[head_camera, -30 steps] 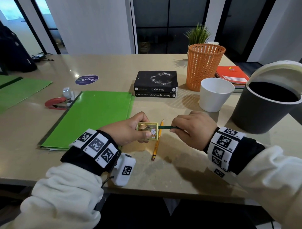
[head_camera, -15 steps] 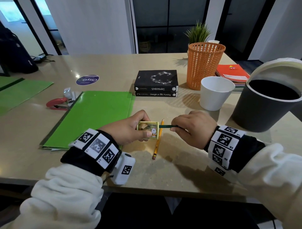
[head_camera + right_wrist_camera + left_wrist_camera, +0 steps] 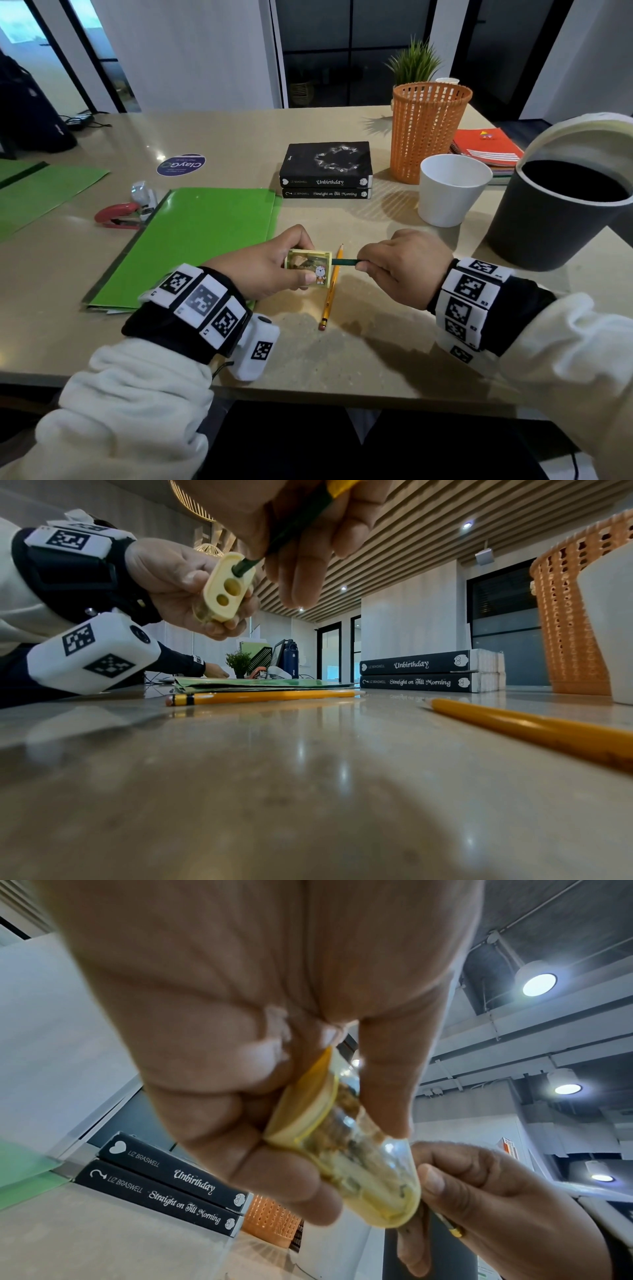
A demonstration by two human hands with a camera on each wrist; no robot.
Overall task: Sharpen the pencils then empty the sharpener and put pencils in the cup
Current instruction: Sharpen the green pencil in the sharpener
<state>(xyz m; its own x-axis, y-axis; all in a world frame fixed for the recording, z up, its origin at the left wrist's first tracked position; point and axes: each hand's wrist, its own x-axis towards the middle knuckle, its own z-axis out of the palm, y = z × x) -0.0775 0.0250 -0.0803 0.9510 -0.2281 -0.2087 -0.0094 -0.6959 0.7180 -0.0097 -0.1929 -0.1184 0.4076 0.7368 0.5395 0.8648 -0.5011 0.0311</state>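
My left hand (image 3: pixel 274 267) pinches a small yellow sharpener (image 3: pixel 308 269) with a clear shavings box, seen close up as the sharpener (image 3: pixel 359 1150) and from its hole side as the sharpener (image 3: pixel 227 588). A dark green pencil (image 3: pixel 344 262) is stuck into its top hole, and my right hand (image 3: pixel 404 265) grips that pencil (image 3: pixel 294 526). Under the hands a yellow pencil (image 3: pixel 331 287) lies on the table, point away from me. The right wrist view shows a second yellow pencil (image 3: pixel 534 723) on the table. The white cup (image 3: pixel 452 190) stands behind my right hand.
A dark grey bin (image 3: pixel 561 212) with its lid up stands at the right. An orange mesh basket (image 3: pixel 428 130), two stacked black books (image 3: pixel 325 169), a green folder (image 3: pixel 198 240) and a red stapler (image 3: pixel 118 216) sit further back on the beige table (image 3: pixel 342 359).
Both hands stay in place with the green pencil in the sharpener. The view has shifted only slightly.
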